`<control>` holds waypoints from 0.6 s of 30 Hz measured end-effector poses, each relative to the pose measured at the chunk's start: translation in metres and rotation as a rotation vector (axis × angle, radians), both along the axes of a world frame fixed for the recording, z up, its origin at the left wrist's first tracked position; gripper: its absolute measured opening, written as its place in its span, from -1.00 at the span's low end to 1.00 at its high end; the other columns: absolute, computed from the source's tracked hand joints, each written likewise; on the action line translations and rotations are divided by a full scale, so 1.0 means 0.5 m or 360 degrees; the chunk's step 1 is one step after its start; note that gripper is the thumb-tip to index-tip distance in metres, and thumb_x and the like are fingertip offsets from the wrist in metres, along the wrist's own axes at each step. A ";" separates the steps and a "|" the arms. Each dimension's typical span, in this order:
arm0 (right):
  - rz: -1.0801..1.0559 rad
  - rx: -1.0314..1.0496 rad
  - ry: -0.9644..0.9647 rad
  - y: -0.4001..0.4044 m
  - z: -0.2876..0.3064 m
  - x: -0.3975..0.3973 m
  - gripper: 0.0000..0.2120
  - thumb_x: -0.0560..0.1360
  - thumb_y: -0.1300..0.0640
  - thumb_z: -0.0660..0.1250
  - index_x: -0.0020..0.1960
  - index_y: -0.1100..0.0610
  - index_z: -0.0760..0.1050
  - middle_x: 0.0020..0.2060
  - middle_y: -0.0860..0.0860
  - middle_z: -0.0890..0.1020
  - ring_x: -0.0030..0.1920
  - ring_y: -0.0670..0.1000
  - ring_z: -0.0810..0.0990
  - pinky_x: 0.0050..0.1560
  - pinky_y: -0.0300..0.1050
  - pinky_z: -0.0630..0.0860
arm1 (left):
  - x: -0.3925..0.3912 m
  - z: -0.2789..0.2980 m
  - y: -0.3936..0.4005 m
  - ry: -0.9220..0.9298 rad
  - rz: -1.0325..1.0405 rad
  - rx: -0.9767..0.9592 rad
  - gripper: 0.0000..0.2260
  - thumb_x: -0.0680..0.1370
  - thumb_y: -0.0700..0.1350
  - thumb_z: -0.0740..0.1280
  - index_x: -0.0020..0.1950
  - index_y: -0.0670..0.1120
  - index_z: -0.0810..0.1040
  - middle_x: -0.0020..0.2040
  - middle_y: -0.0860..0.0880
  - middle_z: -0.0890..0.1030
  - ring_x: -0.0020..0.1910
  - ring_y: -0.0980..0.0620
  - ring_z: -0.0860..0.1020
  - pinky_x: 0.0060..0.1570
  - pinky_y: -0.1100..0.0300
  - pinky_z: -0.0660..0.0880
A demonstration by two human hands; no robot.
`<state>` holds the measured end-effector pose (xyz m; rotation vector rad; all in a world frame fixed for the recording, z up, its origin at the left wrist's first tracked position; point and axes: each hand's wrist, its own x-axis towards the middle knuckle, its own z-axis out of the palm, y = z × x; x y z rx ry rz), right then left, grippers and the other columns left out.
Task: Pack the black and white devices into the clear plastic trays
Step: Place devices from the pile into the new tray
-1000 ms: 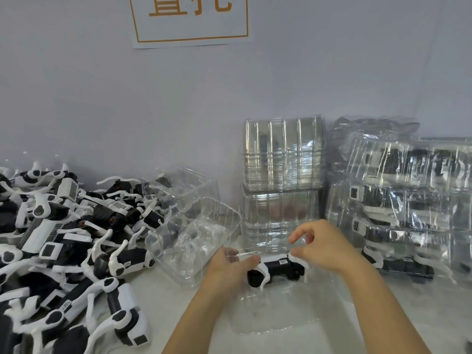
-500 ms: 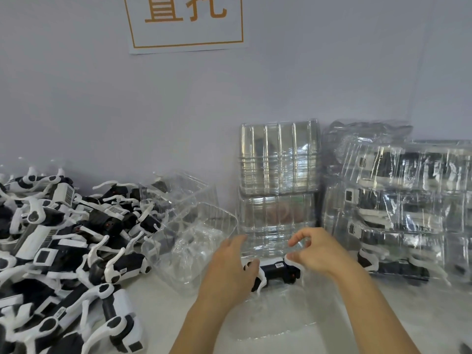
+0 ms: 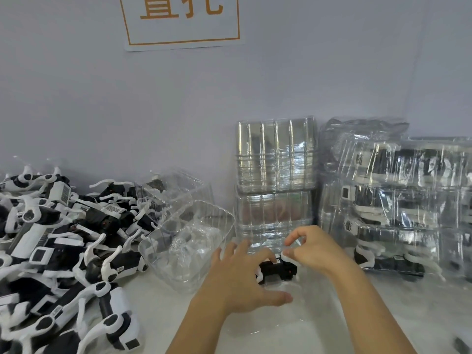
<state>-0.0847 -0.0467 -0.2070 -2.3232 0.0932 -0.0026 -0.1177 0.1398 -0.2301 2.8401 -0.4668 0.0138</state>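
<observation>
One black and white device (image 3: 279, 270) lies low in a clear plastic tray (image 3: 270, 325) on the table in front of me. My right hand (image 3: 316, 251) pinches the white arm at the device's right end between thumb and finger. My left hand (image 3: 240, 279) hovers over the device's left end with fingers spread and straight, and its fingertips reach the black body. The hand hides the device's left part. A big pile of loose devices (image 3: 63, 251) fills the left of the table.
An empty clear tray (image 3: 189, 246) leans against the pile, with another tray (image 3: 176, 190) behind it. Stacked empty trays (image 3: 274, 175) stand against the wall at centre. Packed trays (image 3: 398, 200) are stacked at the right. A sign (image 3: 181, 19) hangs on the wall.
My left hand has let go of the device's left end and spread its fingers over it. The device has sunk lower into the tray. My right hand keeps its pinch.
</observation>
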 end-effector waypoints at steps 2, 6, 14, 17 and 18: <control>-0.0002 -0.0003 -0.0010 0.002 0.001 -0.002 -0.86 0.49 0.08 0.49 -0.01 -0.07 0.57 0.34 0.00 0.51 0.34 0.05 0.47 0.11 -0.13 0.34 | 0.000 0.002 -0.003 -0.0072 0.0022 0.0011 -0.29 0.27 0.55 0.24 0.38 0.36 0.30 0.42 0.09 0.30 0.43 -0.03 0.21 0.41 -0.09 0.06; 0.0014 -0.0028 -0.0050 0.004 0.004 -0.003 -0.86 0.49 0.08 0.49 -0.01 -0.07 0.56 0.25 -0.01 0.52 0.26 0.05 0.50 0.08 -0.13 0.35 | -0.005 0.004 -0.008 -0.0117 0.0035 0.0009 -0.27 0.26 0.55 0.21 0.39 0.34 0.35 0.34 0.09 0.35 0.36 -0.02 0.26 0.36 -0.09 0.11; 0.0045 0.0143 -0.0362 -0.003 0.041 -0.010 -0.94 0.55 0.02 0.39 0.00 -0.13 0.54 0.03 -0.09 0.55 0.01 -0.09 0.54 -0.12 -0.21 0.42 | -0.017 0.030 -0.010 -0.0373 0.0043 -0.0037 -0.29 0.25 0.54 0.21 0.35 0.31 0.39 0.38 0.07 0.29 0.40 -0.03 0.20 0.42 -0.08 0.02; 0.0072 0.0217 -0.0593 -0.001 0.065 -0.018 -0.79 0.52 -0.03 0.43 0.12 -0.16 0.51 0.11 -0.12 0.48 0.16 -0.07 0.46 0.11 -0.09 0.37 | -0.022 0.048 -0.015 -0.0595 0.0027 -0.0100 -0.30 0.25 0.53 0.20 0.36 0.34 0.35 0.38 0.09 0.23 0.40 -0.02 0.18 0.40 -0.03 -0.02; 0.0103 0.0205 -0.0613 -0.001 0.074 -0.023 -0.69 0.49 -0.05 0.46 0.20 -0.17 0.48 0.16 -0.11 0.45 0.20 -0.08 0.43 0.14 -0.09 0.35 | -0.025 0.055 -0.016 -0.0668 0.0014 -0.0105 -0.30 0.26 0.52 0.21 0.37 0.35 0.33 0.41 0.08 0.21 0.42 -0.03 0.16 0.42 -0.05 -0.03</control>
